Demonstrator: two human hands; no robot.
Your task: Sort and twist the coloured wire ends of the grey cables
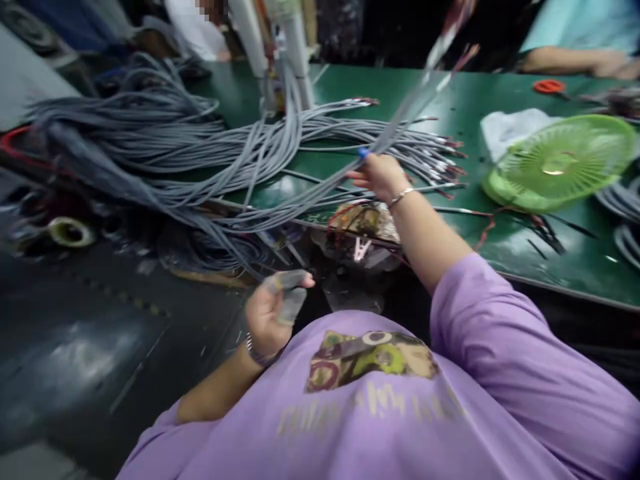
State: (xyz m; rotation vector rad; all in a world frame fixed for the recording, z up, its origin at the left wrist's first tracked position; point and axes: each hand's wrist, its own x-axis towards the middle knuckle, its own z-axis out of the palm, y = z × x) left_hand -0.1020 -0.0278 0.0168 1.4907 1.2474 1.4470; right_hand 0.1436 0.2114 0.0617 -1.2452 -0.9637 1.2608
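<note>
My right hand [383, 179] is closed round a few grey cables [393, 130] above the bench. Their stripped ends, reddish and white, rise blurred toward the top of the view. Something blue shows at a finger of this hand. More grey cables [240, 160] lie under and to the left of it in a thick bundle, their wire ends [445, 163] fanned out to the right. Low in front of my body, my left hand [270, 310] has its fingers loosely bent and apart, with grey coverings on them. I see no cable in it.
A green basket [560, 163] tilts beside a white plastic bag [515, 130] on the green bench [345, 83]. Orange-handled scissors [549, 87] lie behind. A pink clip [361, 249] hangs at the bench edge. Other people's arms show across the bench; a tape roll [71, 231] is lower left.
</note>
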